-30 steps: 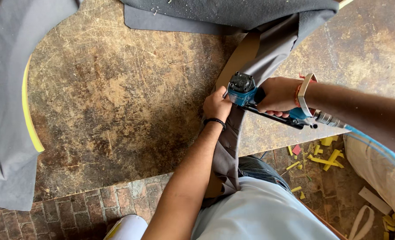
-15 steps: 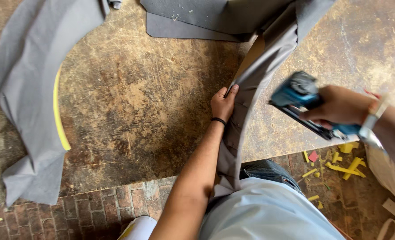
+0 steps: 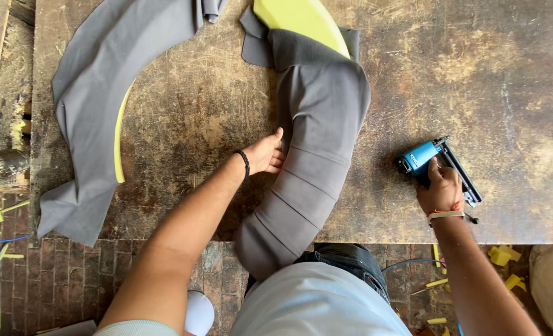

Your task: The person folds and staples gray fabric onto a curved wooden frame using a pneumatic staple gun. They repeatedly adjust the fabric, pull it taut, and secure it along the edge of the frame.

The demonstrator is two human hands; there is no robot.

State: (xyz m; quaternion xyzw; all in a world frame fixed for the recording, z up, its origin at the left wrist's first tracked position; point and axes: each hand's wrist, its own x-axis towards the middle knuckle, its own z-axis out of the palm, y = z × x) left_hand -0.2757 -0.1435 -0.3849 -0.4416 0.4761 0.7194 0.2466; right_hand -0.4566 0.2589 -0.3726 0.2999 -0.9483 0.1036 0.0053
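A curved cushion covered in grey fabric lies on the worn wooden table, its near end hanging over the front edge, yellow foam showing at its far end. My left hand presses against its left side, fingers tucked under the fabric. My right hand rests on the table to the right, closed around a blue pneumatic stapler that lies flat on the wood.
A second curved piece in grey fabric with a yellow foam edge lies at the table's left. Brick floor shows below, with yellow foam scraps at right and left. A dark cylinder sits at far left.
The stapler, held up against the standing cushion a second ago, has come down to the table at right. The cushion now lies flat, and my left hand stays on its side.
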